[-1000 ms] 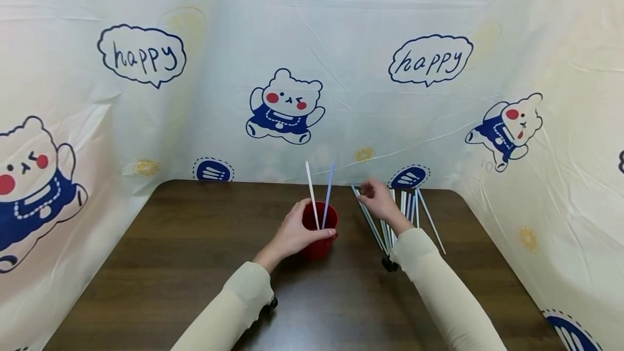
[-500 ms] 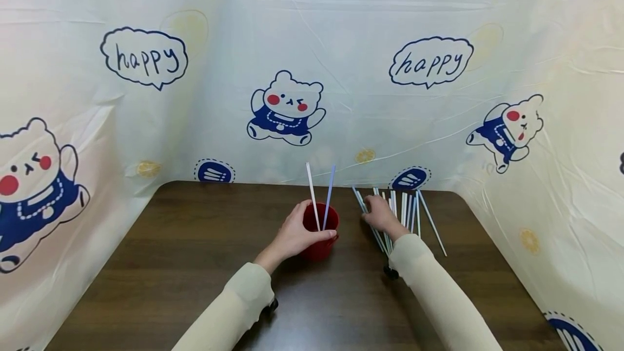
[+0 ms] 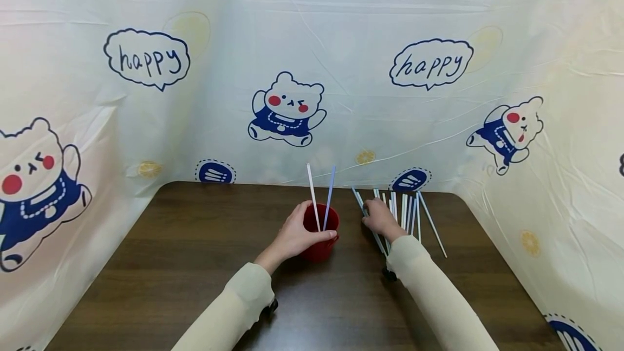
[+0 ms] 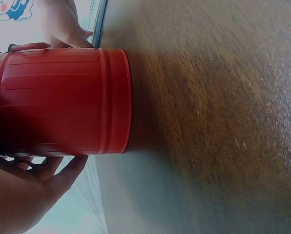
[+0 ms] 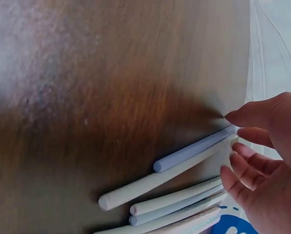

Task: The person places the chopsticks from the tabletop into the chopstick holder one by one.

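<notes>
My left hand grips a small red pail near its rim, thumb along the near side. The pail's ribbed wall fills much of the left wrist view. A white stick and a blue stick lean upright inside it. My right hand is low over the left part of a spread of thin sticks. In the right wrist view its thumb and index finger lie on either side of a blue stick's far end, apart from each other. A whitish stick lies alongside.
The sticks lie on a dark wooden table, roughly front to back, toward its far right. A pale curtain with printed bears hangs right behind the table's far edge and along both sides.
My right hand has come down from above the far ends of the sticks and slightly nearer, to the leftmost ones. The left hand and the pail have stayed put.
</notes>
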The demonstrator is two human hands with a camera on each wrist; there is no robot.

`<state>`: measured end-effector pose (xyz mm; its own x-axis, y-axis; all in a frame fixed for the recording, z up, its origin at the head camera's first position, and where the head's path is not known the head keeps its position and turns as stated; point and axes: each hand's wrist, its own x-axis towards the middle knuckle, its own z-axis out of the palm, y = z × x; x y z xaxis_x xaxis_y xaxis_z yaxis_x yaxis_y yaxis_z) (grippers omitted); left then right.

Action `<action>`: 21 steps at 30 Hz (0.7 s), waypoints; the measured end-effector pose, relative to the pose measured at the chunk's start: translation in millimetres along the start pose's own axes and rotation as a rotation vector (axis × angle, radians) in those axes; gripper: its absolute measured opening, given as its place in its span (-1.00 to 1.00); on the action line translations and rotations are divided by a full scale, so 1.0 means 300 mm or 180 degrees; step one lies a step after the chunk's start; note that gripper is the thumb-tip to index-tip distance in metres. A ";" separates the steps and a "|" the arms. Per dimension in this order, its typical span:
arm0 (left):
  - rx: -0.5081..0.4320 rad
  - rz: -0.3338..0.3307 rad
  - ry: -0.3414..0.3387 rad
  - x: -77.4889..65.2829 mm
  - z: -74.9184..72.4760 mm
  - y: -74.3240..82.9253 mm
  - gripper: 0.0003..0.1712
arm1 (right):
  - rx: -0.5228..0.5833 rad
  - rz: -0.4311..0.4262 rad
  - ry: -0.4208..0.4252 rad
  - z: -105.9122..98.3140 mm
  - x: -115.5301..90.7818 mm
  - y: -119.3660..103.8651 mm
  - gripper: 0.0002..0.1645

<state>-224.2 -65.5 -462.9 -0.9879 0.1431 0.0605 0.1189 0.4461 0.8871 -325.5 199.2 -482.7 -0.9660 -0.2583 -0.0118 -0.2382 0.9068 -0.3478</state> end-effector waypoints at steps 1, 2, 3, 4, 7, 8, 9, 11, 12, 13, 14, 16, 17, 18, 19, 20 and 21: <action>0.0004 0.0004 0.0000 0.001 0.000 -0.001 0.03 | -0.0038 -0.0003 0.0010 0.000 0.000 -0.004 -0.52; 0.0007 0.0006 0.0000 0.001 0.000 -0.002 0.03 | -0.0083 -0.0013 0.0015 0.002 0.001 -0.007 -0.53; 0.0007 0.0007 -0.0001 0.002 0.000 -0.003 0.03 | -0.0114 -0.0013 0.0015 0.003 0.001 -0.010 -0.53; 0.0010 0.0008 0.0000 0.002 0.000 -0.004 0.04 | -0.0145 -0.0015 0.0019 0.004 0.002 -0.013 -0.54; 0.0012 0.0005 0.0002 0.002 0.000 -0.006 0.05 | -0.0183 -0.0001 0.0030 0.004 0.003 -0.023 -0.57; 0.0012 0.0004 0.0001 0.002 -0.001 -0.007 0.05 | -0.0196 0.0013 0.0031 0.004 0.002 -0.025 -0.60; 0.0011 0.0006 -0.0003 0.001 -0.001 -0.006 0.05 | -0.0191 0.0049 0.0030 0.004 0.002 -0.027 -0.63; -0.0006 0.0003 -0.0013 -0.001 -0.002 -0.006 0.05 | -0.0182 0.0116 0.0031 0.004 0.000 -0.028 -0.71; -0.0013 0.0003 -0.0016 -0.002 -0.002 -0.006 0.06 | -0.0179 0.0157 0.0026 0.006 0.000 -0.026 -0.73; -0.0014 0.0004 -0.0020 -0.003 -0.003 -0.006 0.06 | -0.0161 0.0184 0.0019 0.007 0.000 -0.025 -0.75; -0.0023 0.0004 -0.0025 -0.003 -0.003 -0.005 0.06 | -0.0143 0.0201 0.0013 0.009 0.002 -0.023 -0.77; -0.0048 0.0002 -0.0026 -0.005 -0.004 -0.005 0.06 | -0.0069 0.0215 0.0012 0.014 0.004 -0.020 -0.79; -0.0041 -0.0001 -0.0023 -0.005 -0.004 -0.005 0.06 | -0.0036 0.0209 0.0023 0.017 0.008 -0.019 -0.79; -0.0041 -0.0008 -0.0020 -0.006 -0.004 -0.004 0.07 | -0.0008 0.0195 0.0035 0.020 0.011 -0.017 -0.81; -0.0037 -0.0014 -0.0019 -0.006 -0.004 -0.004 0.07 | 0.0013 0.0179 0.0050 0.023 0.014 -0.017 -0.82; -0.0044 -0.0020 -0.0016 -0.006 -0.004 -0.002 0.07 | 0.0016 0.0167 0.0067 0.025 0.017 -0.018 -0.84; -0.0045 -0.0023 -0.0015 -0.007 -0.004 -0.001 0.07 | 0.0027 0.0159 0.0077 0.027 0.020 -0.019 -0.86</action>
<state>-222.5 -67.1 -462.8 -0.9882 0.1441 0.0519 0.1103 0.4345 0.8939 -329.2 189.8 -488.5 -0.9788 -0.2045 -0.0069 -0.1888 0.9155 -0.3553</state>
